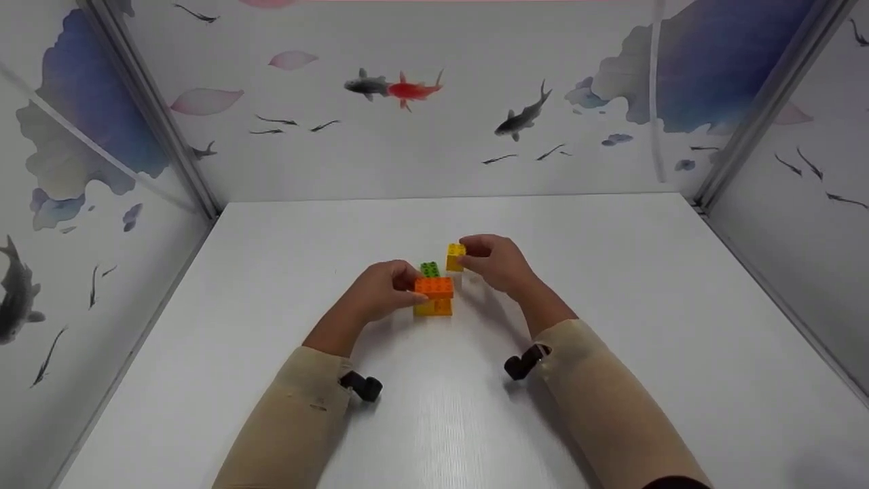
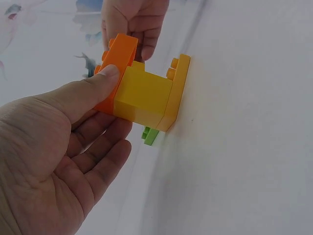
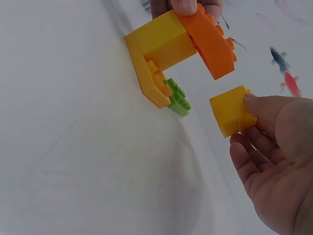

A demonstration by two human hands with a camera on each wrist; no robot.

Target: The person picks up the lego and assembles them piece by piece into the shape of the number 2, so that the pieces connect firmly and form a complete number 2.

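My left hand (image 1: 382, 291) pinches a small brick build, its thumb on the orange brick (image 1: 434, 286) at the top. Below that sits a yellow block (image 2: 142, 93), joined at its foot to a flat yellow-orange brick (image 3: 148, 78). In the right wrist view the orange brick overhangs an open gap on one side. Between thumb and fingers my right hand (image 1: 499, 263) holds a separate yellow block (image 3: 231, 111), apart from the build and just right of it. Behind the build lies a green brick (image 1: 430, 269), partly hidden by the orange one in the head view.
A white table (image 1: 611, 380) lies under both hands. Walls printed with fish (image 1: 414, 89) and petals enclose its back and sides. Black wrist mounts (image 1: 363, 386) stick out from both sleeves.
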